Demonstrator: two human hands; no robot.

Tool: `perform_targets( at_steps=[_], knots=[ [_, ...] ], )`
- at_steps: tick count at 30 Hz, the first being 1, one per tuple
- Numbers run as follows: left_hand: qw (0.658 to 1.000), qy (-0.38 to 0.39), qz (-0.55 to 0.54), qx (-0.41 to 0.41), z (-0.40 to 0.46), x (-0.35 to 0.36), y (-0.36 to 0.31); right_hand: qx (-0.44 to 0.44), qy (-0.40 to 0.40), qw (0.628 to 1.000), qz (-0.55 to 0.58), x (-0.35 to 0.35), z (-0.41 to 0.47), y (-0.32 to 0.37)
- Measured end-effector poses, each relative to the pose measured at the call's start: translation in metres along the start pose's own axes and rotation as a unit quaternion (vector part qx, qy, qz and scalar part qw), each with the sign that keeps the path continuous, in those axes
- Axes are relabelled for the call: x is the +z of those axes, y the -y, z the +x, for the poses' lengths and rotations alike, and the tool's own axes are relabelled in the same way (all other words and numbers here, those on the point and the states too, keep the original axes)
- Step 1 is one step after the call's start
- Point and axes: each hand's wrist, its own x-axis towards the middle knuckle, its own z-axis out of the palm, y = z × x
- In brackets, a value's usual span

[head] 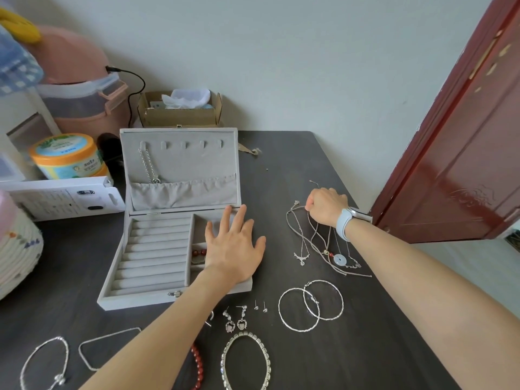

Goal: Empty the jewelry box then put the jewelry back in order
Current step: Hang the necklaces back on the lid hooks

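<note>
A grey velvet jewelry box (pixel 146 280) stands open on the dark table, with one silver chain (pixel 147 166) hanging from a hook in its lid. My left hand (pixel 232 246) lies flat and open on the box's right side, above a red bead piece (pixel 198 252) in a compartment. My right hand (pixel 326 205) is closed on the top ends of several thin necklaces (pixel 318 246) that trail across the table. Two hoop earrings (pixel 309 304), small stud earrings (pixel 260 306), drop earrings (pixel 235 319), a stone-set bracelet (pixel 246 361) and silver bangles (pixel 45 364) lie near the front.
At the back left are an orange-lidded tub (pixel 66 154), a white carton (pixel 62 198), a pink container (pixel 81 88) and a cardboard box (pixel 180 109). A red-brown door (pixel 461 153) stands open at the table's right edge. A woven basket (pixel 17 249) sits far left.
</note>
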Motion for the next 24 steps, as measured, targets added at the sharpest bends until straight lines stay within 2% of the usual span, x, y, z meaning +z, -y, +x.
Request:
perform_targets(
  at_steps=[5,8,13,19,24],
  knots=[
    [1.0,-0.002,-0.002,-0.002,0.001,0.001,0.001,-0.03,-0.024,0.999,0.038,0.0,-0.009,0.003],
    [1.0,-0.003,-0.003,-0.002,0.001,0.001,0.001,-0.052,-0.062,0.988,0.132,-0.009,-0.014,0.001],
    [1.0,-0.008,-0.008,-0.002,-0.001,0.0,0.0,-0.095,-0.127,0.948,0.277,-0.052,-0.03,0.006],
    [1.0,-0.015,-0.018,0.001,-0.005,-0.002,-0.003,-0.139,-0.21,0.903,0.348,-0.107,-0.049,0.027],
    [0.994,-0.095,-0.051,0.025,-0.008,-0.015,-0.001,-0.178,-0.224,0.864,0.414,-0.143,-0.053,0.067]
  ],
)
